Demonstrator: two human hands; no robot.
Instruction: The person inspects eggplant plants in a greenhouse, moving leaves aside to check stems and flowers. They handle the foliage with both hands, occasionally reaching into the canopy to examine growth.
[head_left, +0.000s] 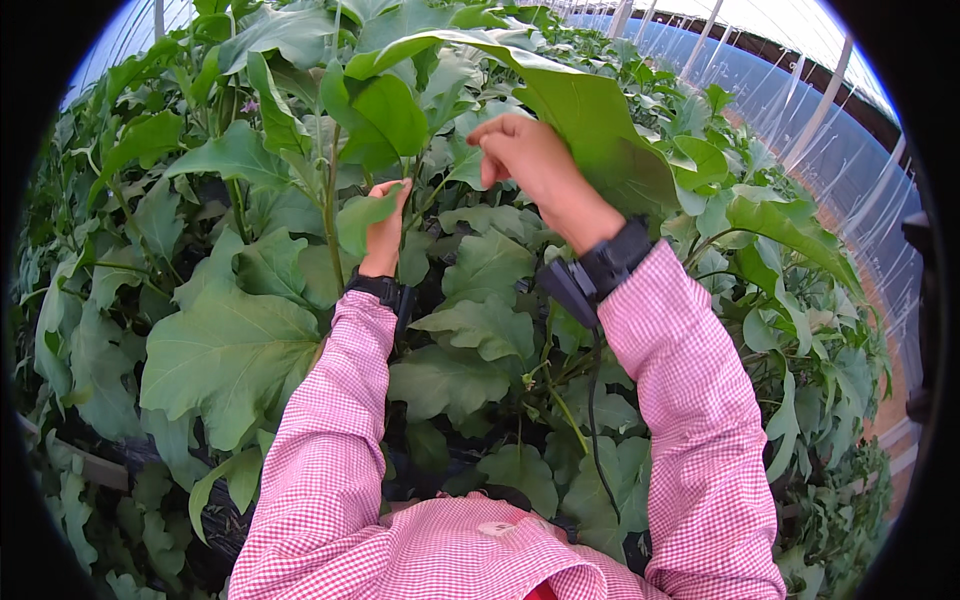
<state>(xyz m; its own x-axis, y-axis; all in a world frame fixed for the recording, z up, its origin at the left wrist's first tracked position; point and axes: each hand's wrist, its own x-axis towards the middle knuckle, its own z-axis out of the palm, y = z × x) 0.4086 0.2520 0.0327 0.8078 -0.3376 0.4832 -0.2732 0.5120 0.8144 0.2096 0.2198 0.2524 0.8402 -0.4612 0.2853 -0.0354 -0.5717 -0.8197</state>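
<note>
My left hand (385, 225) reaches in among eggplant plants. Its fingertips meet a thin green eggplant stem (406, 166), and they appear closed on it. A small leaf (363, 223) covers part of that hand. Higher and to the right, my right hand (529, 161) hangs with its fingers bent inward; whether anything is between them cannot be made out. Over the right wrist arches a large eggplant leaf (600, 124). Just left of my left hand rises a thicker brownish stem (331, 195). Both wrists carry black strapped devices, the right one (592, 274) with a dangling cable (592, 420).
Dense eggplant foliage (232, 345) surrounds both arms. A purple flower (250, 106) shows at the upper left. Pale strings (780, 112) and slanted posts (821, 105) stand along the blue greenhouse side (750, 82) at right. Dark ground sheeting (225, 517) shows under the leaves.
</note>
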